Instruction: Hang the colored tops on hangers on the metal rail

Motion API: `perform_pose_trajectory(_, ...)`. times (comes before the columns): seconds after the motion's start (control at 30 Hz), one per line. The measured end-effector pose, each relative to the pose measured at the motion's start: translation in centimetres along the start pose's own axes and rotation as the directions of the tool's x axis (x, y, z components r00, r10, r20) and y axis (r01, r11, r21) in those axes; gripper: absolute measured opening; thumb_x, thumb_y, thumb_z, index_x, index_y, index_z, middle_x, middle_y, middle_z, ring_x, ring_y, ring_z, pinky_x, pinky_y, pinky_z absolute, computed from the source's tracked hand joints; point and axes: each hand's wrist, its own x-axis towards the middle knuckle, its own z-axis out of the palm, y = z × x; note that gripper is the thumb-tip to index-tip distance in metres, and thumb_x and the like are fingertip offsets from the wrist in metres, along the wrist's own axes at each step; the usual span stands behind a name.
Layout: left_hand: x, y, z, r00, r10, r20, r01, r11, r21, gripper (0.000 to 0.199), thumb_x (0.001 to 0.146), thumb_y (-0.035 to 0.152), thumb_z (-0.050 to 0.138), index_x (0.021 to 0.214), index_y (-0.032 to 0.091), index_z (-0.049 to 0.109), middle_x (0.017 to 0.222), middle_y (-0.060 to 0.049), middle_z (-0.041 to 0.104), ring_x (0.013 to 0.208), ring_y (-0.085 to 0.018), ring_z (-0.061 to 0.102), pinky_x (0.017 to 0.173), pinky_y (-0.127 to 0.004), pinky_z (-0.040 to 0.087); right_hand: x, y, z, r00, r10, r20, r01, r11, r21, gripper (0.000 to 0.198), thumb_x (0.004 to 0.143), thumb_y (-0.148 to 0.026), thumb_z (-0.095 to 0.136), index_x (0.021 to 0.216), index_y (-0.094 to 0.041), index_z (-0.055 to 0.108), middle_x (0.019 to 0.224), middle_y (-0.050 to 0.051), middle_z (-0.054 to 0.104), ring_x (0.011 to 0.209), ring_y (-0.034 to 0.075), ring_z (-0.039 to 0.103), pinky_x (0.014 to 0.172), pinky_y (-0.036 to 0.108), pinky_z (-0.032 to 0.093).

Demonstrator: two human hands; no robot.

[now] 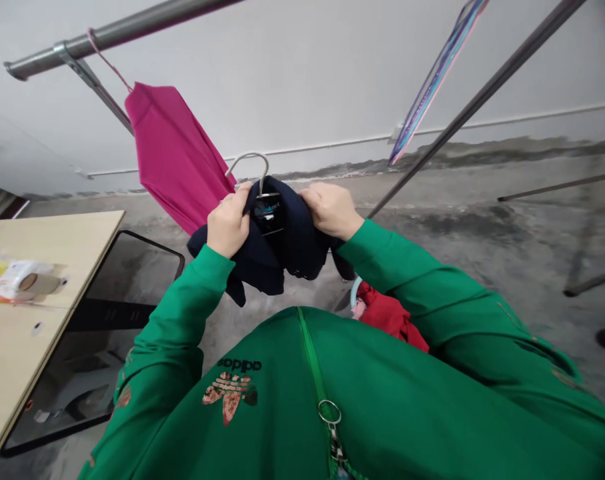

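Observation:
A dark navy jacket (302, 243) hangs in front of me on a hanger, whose pale hook (249, 157) sticks up out of the collar. A black neck label shows inside the collar. My left hand (229, 221) is closed on the collar's left side. On the other side, my right hand (331, 208) pinches the collar near the shoulder. The lower part of the jacket is hidden below its collar and front.
A metal rail (122, 30) at upper left carries a magenta garment (172, 147). Several thin coloured hangers (435, 87) hang at upper right beside a slanting pole (477, 100). Red cloth (389, 317) lies low in a container. A wooden table (12, 347) stands at left.

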Motion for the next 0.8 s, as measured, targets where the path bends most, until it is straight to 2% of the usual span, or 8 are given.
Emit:
perform_pose_trajectory(0.07, 0.0, -1.0, -0.9, 0.992, 0.045, 0.114, -0.031, 0.992, -0.124, 0.065, 0.088, 0.044, 0.050, 0.145, 0.019, 0.030, 0.141, -0.011, 0.048, 0.130, -0.026, 0.047, 0.109, -0.039, 0.039, 0.0, 0.8, -0.4, 0.998, 0.033, -0.045, -0.034, 0.999, -0.018, 0.028, 0.090, -0.024, 0.036, 0.098, -0.015, 0.061, 0.082, 0.009, 0.061, 0.075, 0.019, 0.051, 0.064, 0.031, 0.034)
perform_pose_trajectory(0.13, -0.3, -2.9, -1.9, 0.960, 0.067, 0.272, -0.002, 0.972, -0.233, 0.084, 0.080, 0.055, 0.058, 0.148, 0.019, 0.023, 0.146, -0.011, 0.042, 0.132, -0.028, 0.044, 0.109, -0.039, 0.038, -0.2, 2.0, -0.9, 0.993, 0.065, -0.100, -0.068, 0.997, -0.030, 0.028, 0.090, -0.027, 0.036, 0.098, -0.016, 0.061, 0.079, 0.008, 0.060, 0.074, 0.019, 0.052, 0.064, 0.031, 0.035)
perform_pose_trajectory(0.2, -1.1, -5.2, -2.6, 0.908, 0.041, 0.417, 0.091, 0.952, -0.292, 0.082, 0.078, 0.057, 0.059, 0.144, 0.018, 0.030, 0.142, -0.011, 0.047, 0.129, -0.028, 0.047, 0.109, -0.040, 0.038, -0.7, 3.2, -1.6, 0.988, 0.071, -0.137, -0.077, 0.996, -0.044, 0.030, 0.091, -0.029, 0.035, 0.097, -0.017, 0.061, 0.077, 0.008, 0.060, 0.073, 0.019, 0.053, 0.064, 0.032, 0.036)
perform_pose_trajectory(0.27, -2.3, -7.2, -2.5, 0.869, -0.030, 0.494, 0.209, 0.927, -0.312, 0.068, 0.079, 0.054, 0.058, 0.133, 0.016, 0.045, 0.131, -0.011, 0.056, 0.121, -0.027, 0.054, 0.104, -0.041, 0.043, -1.2, 4.1, -2.4, 0.986, 0.065, -0.153, -0.075, 0.995, -0.062, 0.031, 0.093, -0.031, 0.033, 0.096, -0.018, 0.061, 0.076, 0.008, 0.060, 0.073, 0.020, 0.054, 0.065, 0.033, 0.038)
perform_pose_trajectory(0.37, -4.1, -8.9, -1.5, 0.849, -0.111, 0.516, 0.307, 0.899, -0.312, 0.052, 0.076, 0.045, 0.062, 0.116, 0.014, 0.053, 0.110, -0.010, 0.065, 0.103, -0.023, 0.062, 0.092, -0.038, 0.050, -1.8, 4.6, -3.5, 0.989, 0.080, -0.120, -0.086, 0.995, -0.047, 0.031, 0.094, -0.033, 0.033, 0.096, -0.020, 0.062, 0.077, 0.008, 0.061, 0.076, 0.021, 0.056, 0.067, 0.035, 0.041)
perform_pose_trajectory(0.53, -4.9, -8.8, -2.1, 0.887, -0.125, 0.444, 0.228, 0.955, -0.187, 0.032, 0.081, 0.030, 0.048, 0.109, 0.014, 0.054, 0.101, -0.008, 0.066, 0.095, -0.021, 0.063, 0.087, -0.036, 0.051, -2.4, 4.9, -4.6, 0.984, 0.159, -0.083, -0.157, 0.987, 0.041, 0.030, 0.092, -0.032, 0.036, 0.096, -0.019, 0.064, 0.079, 0.010, 0.062, 0.080, 0.024, 0.059, 0.071, 0.039, 0.044)
perform_pose_trajectory(0.67, -4.5, -8.8, -5.0, 0.914, -0.140, 0.381, 0.176, 0.982, -0.062, 0.039, 0.081, 0.026, 0.045, 0.118, 0.015, 0.053, 0.108, -0.009, 0.065, 0.100, -0.022, 0.062, 0.090, -0.036, 0.049, -3.1, 5.1, -4.9, 0.983, 0.143, -0.119, -0.140, 0.990, 0.033, 0.030, 0.092, -0.031, 0.037, 0.092, -0.018, 0.064, 0.079, 0.011, 0.064, 0.079, 0.023, 0.060, 0.071, 0.035, 0.047)
perform_pose_trajectory(0.8, -3.8, -7.9, -6.6, 0.862, -0.101, 0.496, 0.124, 0.992, -0.013, 0.050, 0.081, 0.030, 0.050, 0.128, 0.016, 0.048, 0.115, -0.010, 0.063, 0.104, -0.024, 0.061, 0.093, -0.038, 0.048, -3.3, 4.9, -4.1, 0.970, 0.163, -0.178, -0.152, 0.986, 0.070, 0.029, 0.091, -0.030, 0.037, 0.089, -0.017, 0.063, 0.080, 0.011, 0.065, 0.079, 0.023, 0.062, 0.072, 0.035, 0.049)
